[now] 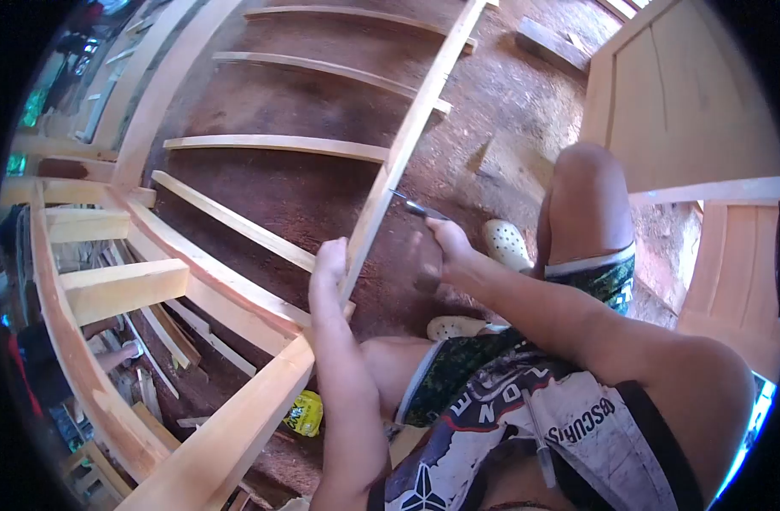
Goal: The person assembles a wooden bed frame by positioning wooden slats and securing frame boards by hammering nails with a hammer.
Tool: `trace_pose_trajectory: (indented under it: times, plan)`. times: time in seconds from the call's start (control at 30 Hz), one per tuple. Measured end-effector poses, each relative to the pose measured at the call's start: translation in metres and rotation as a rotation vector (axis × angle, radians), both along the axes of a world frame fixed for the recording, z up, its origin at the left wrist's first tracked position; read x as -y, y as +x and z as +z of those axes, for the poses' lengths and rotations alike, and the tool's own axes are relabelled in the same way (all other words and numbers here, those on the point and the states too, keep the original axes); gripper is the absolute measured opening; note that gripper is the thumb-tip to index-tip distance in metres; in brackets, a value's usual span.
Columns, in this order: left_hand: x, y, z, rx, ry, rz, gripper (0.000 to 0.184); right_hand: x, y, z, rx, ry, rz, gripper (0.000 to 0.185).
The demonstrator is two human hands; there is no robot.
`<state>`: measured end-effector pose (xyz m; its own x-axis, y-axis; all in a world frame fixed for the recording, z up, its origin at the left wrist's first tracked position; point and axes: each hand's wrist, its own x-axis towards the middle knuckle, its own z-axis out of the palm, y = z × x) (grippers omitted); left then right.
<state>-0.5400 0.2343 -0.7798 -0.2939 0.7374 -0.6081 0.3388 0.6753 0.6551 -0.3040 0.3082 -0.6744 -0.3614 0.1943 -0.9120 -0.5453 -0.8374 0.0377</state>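
A long pale wooden rail (381, 192) runs diagonally in front of me, with several thin slats (275, 146) meeting it from the left. My left hand (329, 258) is closed at the rail's near part, where one slat (237, 219) reaches it. My right hand (449, 242) grips a slim tool with a dark handle and thin metal shaft, which looks like a screwdriver (419, 209). Its tip points left and lies at or very near the rail's right side; contact is unclear. The fingers of my left hand are partly hidden from above.
A heavier wooden frame (224, 417) with crosspieces stands at left and below. Panelled wooden boards (688, 94) lean at right. A wood block (552, 47) lies on the dirt floor. A yellow packet (305, 415) sits beside my leg. Another person's arm (117, 358) shows at far left.
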Motion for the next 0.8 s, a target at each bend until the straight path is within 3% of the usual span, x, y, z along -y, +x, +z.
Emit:
trace_pose_trajectory:
  times: [0.03, 0.1, 0.13, 0.17, 0.2, 0.27, 0.43, 0.53, 0.63, 0.67, 0.7, 0.73, 0.8]
  plan:
    - [0.001, 0.003, 0.004, -0.006, 0.007, 0.023, 0.043, 0.002, 0.000, 0.016, 0.183, 0.044, 0.080, 0.025]
    - [0.007, 0.010, 0.013, -0.018, 0.023, 0.067, 0.043, 0.008, 0.005, -0.010, 0.132, 0.139, -0.037, 0.024]
    - [-0.003, 0.004, 0.006, -0.174, -0.009, -0.047, 0.045, 0.005, -0.002, -0.006, 0.247, 0.127, -0.165, 0.024]
    - [-0.012, -0.003, -0.009, -0.333, -0.043, -0.156, 0.048, 0.002, 0.003, -0.009, 0.196, 0.122, -0.148, 0.020]
    - [-0.019, 0.000, 0.029, -0.312, -0.086, -0.209, 0.050, 0.003, 0.006, -0.004, 0.216, 0.138, -0.131, 0.016]
    - [-0.027, 0.007, 0.075, -0.288, -0.024, -0.025, 0.057, -0.001, 0.017, -0.020, 0.102, 0.111, -0.115, 0.015]
    - [-0.078, 0.029, 0.090, -0.290, 0.180, 0.211, 0.063, -0.013, -0.004, 0.046, 0.179, 0.322, -0.128, 0.018]
    - [-0.098, 0.048, 0.060, -0.234, -0.006, 0.125, 0.066, -0.016, 0.005, 0.078, 0.199, 0.513, -0.087, 0.019]
    - [-0.094, 0.050, 0.076, -0.206, -0.062, 0.119, 0.063, -0.012, 0.006, 0.120, 0.270, 0.661, -0.088, 0.015]
    - [-0.092, 0.051, 0.084, -0.227, -0.068, 0.160, 0.061, -0.016, 0.005, 0.125, 0.293, 0.818, -0.108, 0.014]
    - [-0.087, 0.054, 0.082, -0.339, 0.013, 0.179, 0.053, -0.020, 0.003, 0.128, 0.308, 0.973, -0.122, 0.013]
    - [-0.083, 0.058, 0.080, -0.335, 0.011, 0.207, 0.053, -0.030, -0.003, 0.128, 0.298, 0.980, -0.095, 0.013]
    - [-0.078, 0.066, 0.078, -0.613, 0.313, 0.078, 0.045, -0.056, -0.020, 0.122, 0.168, 0.852, -0.167, 0.014]
